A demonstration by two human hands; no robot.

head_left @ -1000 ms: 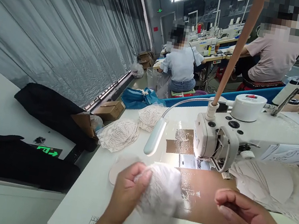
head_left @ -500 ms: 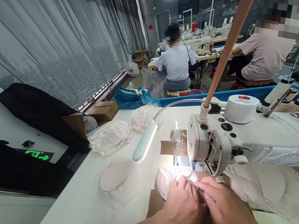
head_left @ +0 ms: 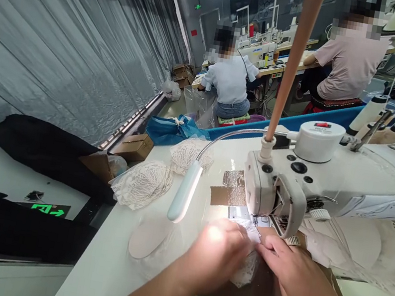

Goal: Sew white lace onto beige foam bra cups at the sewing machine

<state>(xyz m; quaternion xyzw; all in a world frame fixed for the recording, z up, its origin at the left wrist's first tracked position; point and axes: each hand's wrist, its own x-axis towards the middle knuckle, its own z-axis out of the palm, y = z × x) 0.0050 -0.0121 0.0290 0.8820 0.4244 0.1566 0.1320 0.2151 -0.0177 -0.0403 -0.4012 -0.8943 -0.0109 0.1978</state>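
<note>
A piece of white lace fabric (head_left: 245, 272) lies under the needle area of the white sewing machine (head_left: 261, 184), lit by its lamp. My left hand (head_left: 215, 254) is curled over the left part of the lace, its fingers bent in and somewhat blurred. At the right edge of the fabric, my right hand (head_left: 286, 264) pinches with thumb and forefinger close to the presser foot. Part of the lace is hidden beneath my left hand.
Left of the machine lie stacked lace pieces (head_left: 142, 184) and a beige oval pad (head_left: 148, 238). The lamp head (head_left: 185, 191) hangs over the table. More pale fabric (head_left: 352, 239) rests under the machine arm. Thread cones (head_left: 370, 113) stand behind; two people sit at other machines.
My left hand has moved left and turned, and more of the lace now shows between my hands, hanging toward me. My right hand has stayed nearly in place. The view has shifted slightly.
</note>
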